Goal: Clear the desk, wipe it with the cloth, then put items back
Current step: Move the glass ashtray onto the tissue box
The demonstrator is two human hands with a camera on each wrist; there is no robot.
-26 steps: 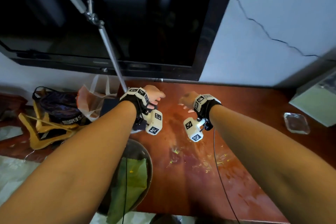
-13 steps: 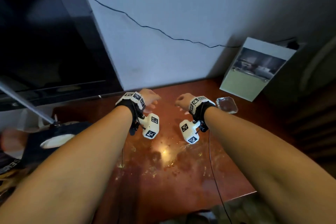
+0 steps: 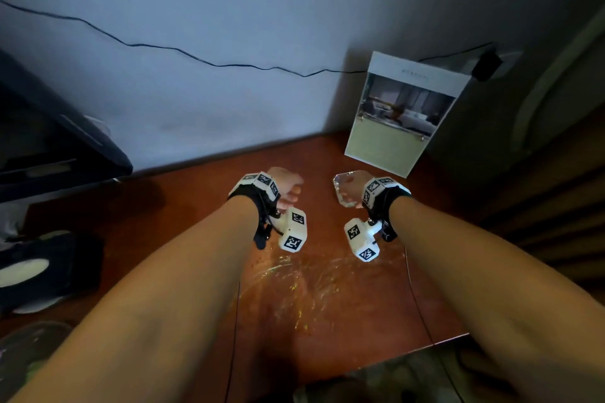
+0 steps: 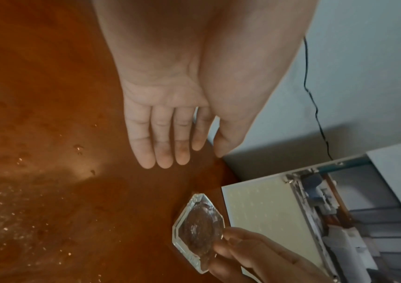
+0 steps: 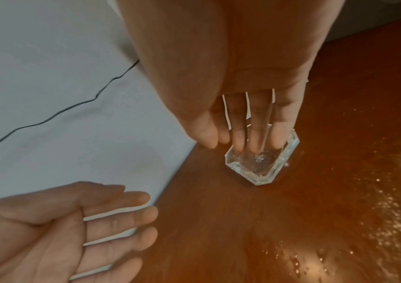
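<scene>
- The right hand (image 5: 248,114) reaches down to a small clear glass ashtray (image 5: 262,162) on the reddish-brown wooden desk (image 3: 327,304); its fingers (image 5: 260,137) are nearly straight and close together, the tips dipping into the dish's hollow. I cannot tell whether the thumb grips the rim.
- Seen from the left wrist, the ashtray (image 4: 198,227) looks tilted, with the right hand's fingertips (image 4: 221,249) curled against its near edge.
- The left hand (image 4: 170,118) hangs over the desk with the palm open and the fingers (image 4: 163,145) straight and side by side, holding nothing; it sits near the ashtray but apart from it.
- Just beyond the right fingers, a white picture frame (image 3: 402,118) leans against the wall.
- Wet, glinting streaks (image 3: 294,275) lie on the wood behind both wrists.
- A thin black cable (image 3: 196,59) runs along the wall past the fingertips.
</scene>
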